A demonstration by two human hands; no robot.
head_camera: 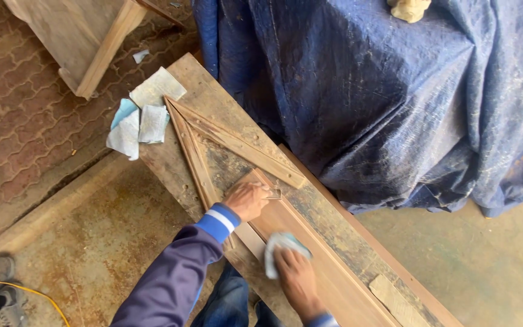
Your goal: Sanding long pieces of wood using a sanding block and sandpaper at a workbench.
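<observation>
The work area is an outdoor floor: stained concrete (122, 224) in the near part, patterned brick paving (13, 103) beyond it. A long wooden bench (171, 163) runs diagonally across the view and carries the work.

Nearest the camera, the right hand (295, 275) presses a folded sheet of sandpaper (279, 248) flat onto a smooth brown board (328, 272) that lies along the bench. The fingers are bent down over the sheet and pin it against the wood; the sheet is held by pressure, not pinched. The sandpaper appears thin and limp and likely creases easily, so a flat-handed hold over its middle suits it.

Just beyond, the left hand (246, 200), in a blue sleeve with a white band, rests on the pointed end of the board. Its fingers are curled nearly closed around a small pale object at the fingertips; what that object is cannot be told. The board looks stiff and fairly heavy, steady under hand pressure, and best gripped along its long edges.

Farther along the bench lies a triangular frame (213, 136) of wood strips, its point toward loose sandpaper sheets (143, 118) at the bench end. Behind these stand a wooden stool (86, 36) on the paving and a blue tarpaulin (388, 91) draped over a bulky shape.
</observation>
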